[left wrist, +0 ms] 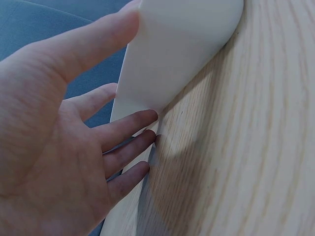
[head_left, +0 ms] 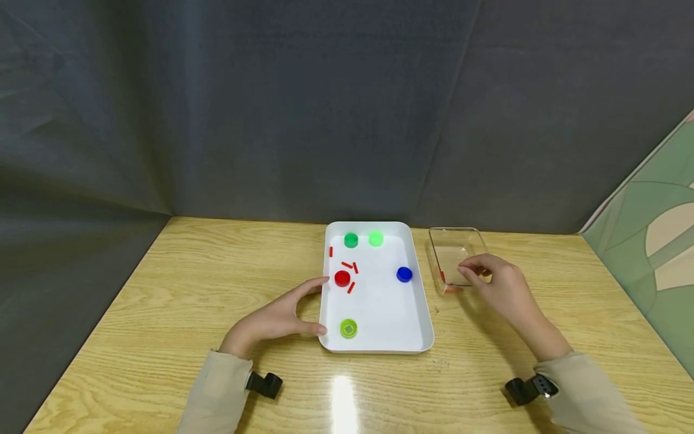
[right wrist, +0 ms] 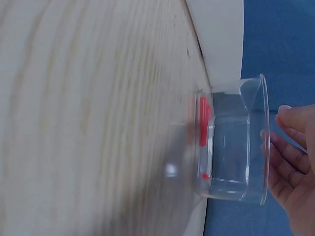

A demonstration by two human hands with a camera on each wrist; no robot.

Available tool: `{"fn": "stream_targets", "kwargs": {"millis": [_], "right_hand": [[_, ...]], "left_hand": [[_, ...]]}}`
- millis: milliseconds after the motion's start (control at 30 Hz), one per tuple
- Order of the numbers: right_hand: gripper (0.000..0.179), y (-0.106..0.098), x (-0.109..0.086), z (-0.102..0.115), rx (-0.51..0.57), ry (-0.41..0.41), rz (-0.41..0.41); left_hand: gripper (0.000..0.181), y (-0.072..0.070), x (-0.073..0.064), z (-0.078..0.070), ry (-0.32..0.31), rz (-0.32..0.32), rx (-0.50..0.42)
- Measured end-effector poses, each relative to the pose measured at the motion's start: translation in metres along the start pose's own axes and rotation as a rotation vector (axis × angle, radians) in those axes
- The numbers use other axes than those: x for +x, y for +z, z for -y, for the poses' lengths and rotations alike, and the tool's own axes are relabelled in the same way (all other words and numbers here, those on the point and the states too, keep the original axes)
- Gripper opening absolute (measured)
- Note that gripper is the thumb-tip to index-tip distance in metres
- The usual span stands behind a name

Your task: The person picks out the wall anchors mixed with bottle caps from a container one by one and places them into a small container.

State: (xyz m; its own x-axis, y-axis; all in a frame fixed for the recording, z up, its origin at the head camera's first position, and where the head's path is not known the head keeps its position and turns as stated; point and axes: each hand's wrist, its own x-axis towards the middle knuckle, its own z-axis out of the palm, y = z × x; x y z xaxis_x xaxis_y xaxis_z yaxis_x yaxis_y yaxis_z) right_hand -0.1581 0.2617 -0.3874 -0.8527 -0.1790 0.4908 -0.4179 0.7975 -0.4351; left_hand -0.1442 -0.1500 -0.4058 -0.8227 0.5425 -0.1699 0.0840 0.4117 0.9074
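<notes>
A white tray (head_left: 379, 313) lies in the middle of the table. My left hand (head_left: 276, 316) touches its left edge with thumb and forefinger spread apart; in the left wrist view the other fingers extend loosely beside the tray wall (left wrist: 177, 44). Inside the tray, several short red sticks (head_left: 351, 287) surround a red cap (head_left: 342, 278). My right hand (head_left: 496, 283) hovers at the rim of a clear container (head_left: 455, 229), fingers bent and nothing visible between them. Red sticks (right wrist: 203, 120) lie at the bottom of that container, seen through its wall.
The tray also bears a blue cap (head_left: 404, 274), a dark green cap (head_left: 351, 240), a light green cap (head_left: 376, 239) and a yellow-green cap (head_left: 349, 328). A dark cloth (head_left: 303, 108) hangs behind the wooden table (head_left: 217, 253). A patterned green panel (head_left: 645, 241) borders the right side.
</notes>
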Motion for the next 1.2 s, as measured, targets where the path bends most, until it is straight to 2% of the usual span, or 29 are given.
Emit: {"fn": "stream_targets", "kwargs": {"millis": [167,467,933,1200], "right_hand": [[0.007,0.003,0.003,0.008,0.019,-0.011,0.002],[0.007,0.014,0.006,0.026,0.063,0.025,-0.014],[0.006,0.033,0.016,0.052,0.182,0.033,-0.007],[0.006,0.047,0.022,0.072,0.251,0.094,0.083]], "left_hand": [[0.093,0.0,0.0,0.0,-0.005,0.001,0.001],[0.093,0.0,0.0,-0.001,-0.003,0.005,-0.002],[0.093,0.0,0.0,0.0,0.002,0.008,-0.003],[0.093,0.0,0.001,0.0,0.001,0.004,0.004]]}}
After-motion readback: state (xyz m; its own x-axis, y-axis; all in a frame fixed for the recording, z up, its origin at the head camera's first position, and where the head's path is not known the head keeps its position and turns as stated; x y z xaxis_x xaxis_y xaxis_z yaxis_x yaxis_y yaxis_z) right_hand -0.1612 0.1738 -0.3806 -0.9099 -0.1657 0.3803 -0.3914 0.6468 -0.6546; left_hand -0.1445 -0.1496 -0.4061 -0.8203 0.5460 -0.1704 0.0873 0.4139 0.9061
